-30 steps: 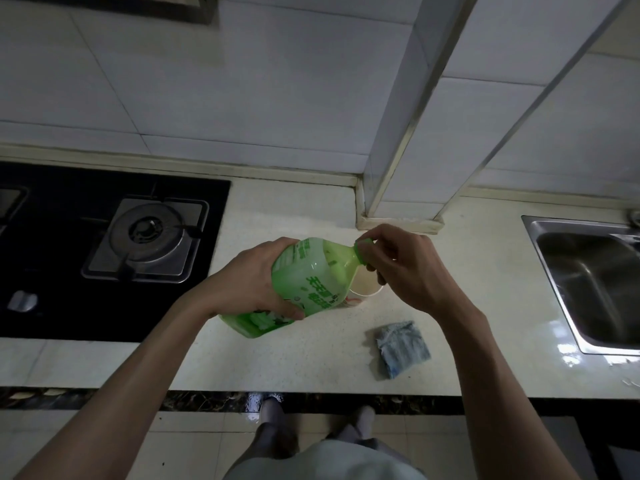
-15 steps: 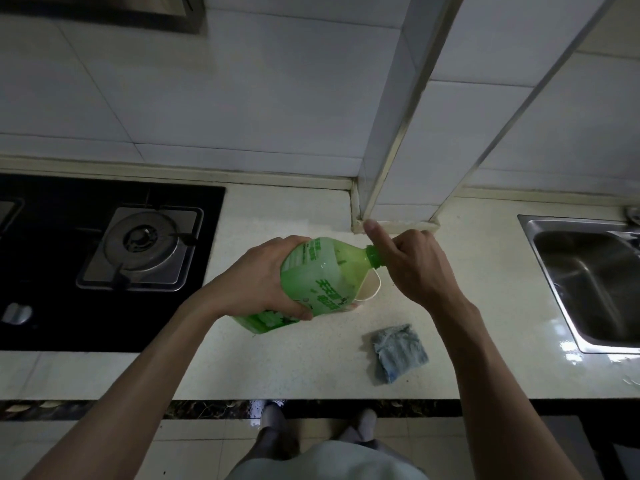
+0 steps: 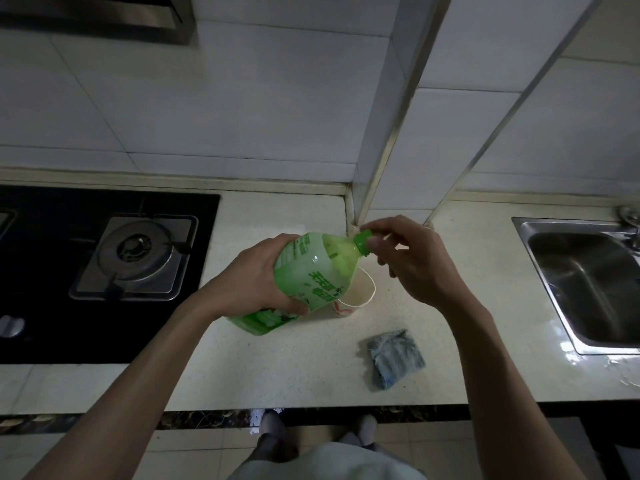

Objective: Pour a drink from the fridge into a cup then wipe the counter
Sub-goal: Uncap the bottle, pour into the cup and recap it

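Observation:
My left hand [image 3: 256,278] grips the body of a large green drink bottle [image 3: 311,275], tilted with its neck up and to the right above the counter. The thumb and fingers of my right hand [image 3: 412,258] pinch the bottle's green cap [image 3: 363,240], which sits on the neck. Just behind and below the bottle a white paper cup [image 3: 356,296] stands on the pale counter [image 3: 298,368], partly hidden by the bottle. A crumpled blue-grey cloth [image 3: 396,358] lies on the counter in front of the cup, to its right.
A black gas hob [image 3: 104,271] with a steel burner takes up the counter's left side. On the right a steel sink [image 3: 588,285] is set into the counter. A tiled pillar [image 3: 391,133] juts out from the wall behind the cup. My feet show below the counter edge.
The bottle's neck has risen a little. My right hand went from covering the cap to pinching it with the fingertips, so the cap now shows.

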`<act>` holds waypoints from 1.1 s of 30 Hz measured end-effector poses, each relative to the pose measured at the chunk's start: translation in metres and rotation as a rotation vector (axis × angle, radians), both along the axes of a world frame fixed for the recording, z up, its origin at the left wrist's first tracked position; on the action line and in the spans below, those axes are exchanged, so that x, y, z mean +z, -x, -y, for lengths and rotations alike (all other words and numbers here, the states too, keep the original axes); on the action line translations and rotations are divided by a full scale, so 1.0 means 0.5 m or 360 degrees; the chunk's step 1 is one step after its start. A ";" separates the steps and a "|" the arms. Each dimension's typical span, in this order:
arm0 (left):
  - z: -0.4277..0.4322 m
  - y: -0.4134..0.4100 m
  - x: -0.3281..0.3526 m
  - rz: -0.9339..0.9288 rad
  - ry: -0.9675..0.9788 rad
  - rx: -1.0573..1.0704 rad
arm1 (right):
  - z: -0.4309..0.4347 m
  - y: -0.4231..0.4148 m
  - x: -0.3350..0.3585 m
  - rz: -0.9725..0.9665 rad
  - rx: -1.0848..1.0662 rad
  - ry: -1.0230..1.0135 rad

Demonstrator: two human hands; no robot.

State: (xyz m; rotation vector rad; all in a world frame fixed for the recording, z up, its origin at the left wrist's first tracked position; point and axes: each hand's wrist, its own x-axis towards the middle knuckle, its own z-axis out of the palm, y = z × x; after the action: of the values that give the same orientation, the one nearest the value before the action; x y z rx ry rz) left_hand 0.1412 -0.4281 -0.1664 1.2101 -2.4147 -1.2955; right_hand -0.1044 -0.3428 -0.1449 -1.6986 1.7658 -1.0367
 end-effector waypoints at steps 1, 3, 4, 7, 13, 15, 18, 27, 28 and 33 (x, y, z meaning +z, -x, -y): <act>0.000 0.000 -0.001 0.0012 0.0005 -0.0018 | 0.002 -0.006 0.001 -0.0067 -0.0078 -0.0026; -0.001 0.000 -0.003 0.0022 0.0008 -0.0036 | 0.001 -0.013 0.002 -0.0189 -0.0211 -0.0091; -0.001 -0.001 -0.004 0.0011 0.0000 -0.0024 | 0.001 -0.015 0.002 -0.0199 -0.0265 -0.0111; 0.001 -0.004 -0.004 -0.0036 -0.0025 0.0023 | 0.000 -0.013 -0.003 -0.0104 -0.0219 -0.0065; 0.006 -0.018 -0.006 -0.0029 -0.0002 0.0012 | 0.003 -0.019 -0.005 0.0052 0.0029 -0.0005; 0.009 -0.024 -0.010 -0.0018 0.0004 0.0011 | 0.008 -0.031 -0.006 -0.0006 -0.0020 -0.0023; 0.010 -0.035 -0.017 0.0009 0.0018 0.0008 | 0.018 -0.046 -0.013 -0.0214 -0.0127 -0.0091; 0.014 -0.076 -0.020 -0.0074 -0.0130 -0.0026 | 0.041 -0.100 -0.031 -0.0587 -0.0207 -0.0042; 0.016 -0.083 -0.017 -0.0093 -0.0181 -0.0031 | 0.041 -0.104 -0.029 -0.0594 -0.0141 0.0028; 0.018 -0.103 -0.014 -0.0127 -0.0167 -0.0072 | 0.052 -0.126 -0.026 -0.0848 -0.0184 0.0316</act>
State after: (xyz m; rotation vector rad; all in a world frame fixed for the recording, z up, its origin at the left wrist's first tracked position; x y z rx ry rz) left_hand 0.1929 -0.4373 -0.1731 1.1114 -2.3580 -1.4712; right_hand -0.0416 -0.3688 -0.1578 -2.1691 2.1636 -0.8820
